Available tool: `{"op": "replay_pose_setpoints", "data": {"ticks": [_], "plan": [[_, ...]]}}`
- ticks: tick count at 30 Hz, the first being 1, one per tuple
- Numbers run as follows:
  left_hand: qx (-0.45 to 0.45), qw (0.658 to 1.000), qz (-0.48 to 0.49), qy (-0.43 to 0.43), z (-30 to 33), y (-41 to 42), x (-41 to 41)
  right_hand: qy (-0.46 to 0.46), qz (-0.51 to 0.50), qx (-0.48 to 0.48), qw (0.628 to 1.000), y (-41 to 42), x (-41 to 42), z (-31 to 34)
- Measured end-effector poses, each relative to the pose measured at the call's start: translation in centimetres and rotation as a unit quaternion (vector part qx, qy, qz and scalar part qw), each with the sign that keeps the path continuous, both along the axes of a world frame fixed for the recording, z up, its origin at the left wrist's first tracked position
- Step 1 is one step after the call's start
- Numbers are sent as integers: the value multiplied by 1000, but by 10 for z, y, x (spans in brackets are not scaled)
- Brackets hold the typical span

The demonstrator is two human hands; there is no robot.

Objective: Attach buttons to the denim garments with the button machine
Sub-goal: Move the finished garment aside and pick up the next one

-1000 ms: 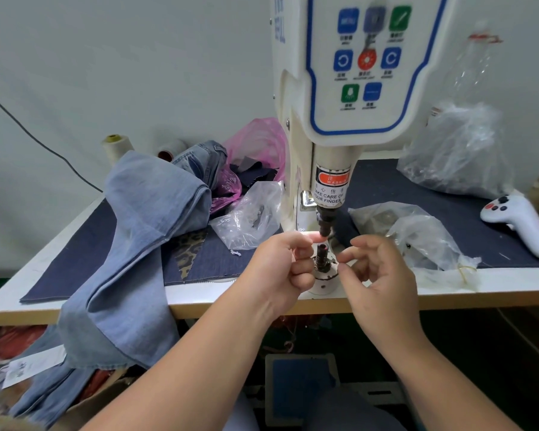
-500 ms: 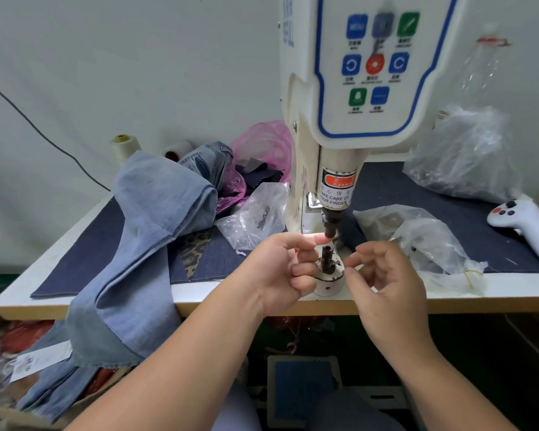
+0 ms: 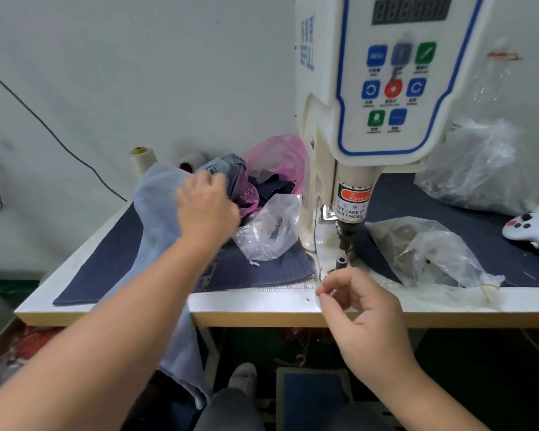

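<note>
1. Head view: the left hand (image 3: 207, 209) has been moved from the button machine (image 3: 371, 119) to the light denim (image 3: 159, 213), fingers spread, nothing yet gripped.
2. The right hand (image 3: 360, 309) is loosely curled near the die post (image 3: 341, 262); contents cannot be told.
3. The denim, draped over the table edge (image 3: 262, 318), is judged soft and best gathered by a fold.
4. Bags (image 3: 271, 228) crowd the machine.
</note>
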State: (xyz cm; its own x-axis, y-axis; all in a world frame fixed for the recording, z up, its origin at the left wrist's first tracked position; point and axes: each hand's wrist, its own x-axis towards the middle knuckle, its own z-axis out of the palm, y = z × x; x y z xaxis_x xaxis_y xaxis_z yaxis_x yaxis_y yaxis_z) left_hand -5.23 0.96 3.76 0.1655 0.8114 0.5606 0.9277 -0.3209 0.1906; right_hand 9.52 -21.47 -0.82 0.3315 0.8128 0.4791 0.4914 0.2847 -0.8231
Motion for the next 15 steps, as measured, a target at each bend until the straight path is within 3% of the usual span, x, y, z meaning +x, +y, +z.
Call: {"op": "replay_pose_setpoints", "data": {"ticks": [1,3,6,11,15], "plan": [[-26,997,62,40,4,18,-12,-1,10,-14,1000,-2,-2,1],[-163,972,161,60,6,47,-36,-7,19,-32,999,-4,-5,-1],[-284,947,153,4,-19,68,-51,-14,15,-58,998,0,-6,-4],[-149,982,115,-20,-52,68,-50,-31,26,-65,997,11,-13,-7],[-53,977,121,-168,-38,58,-64,-39,53,-60,996,19,-20,-4]]}}
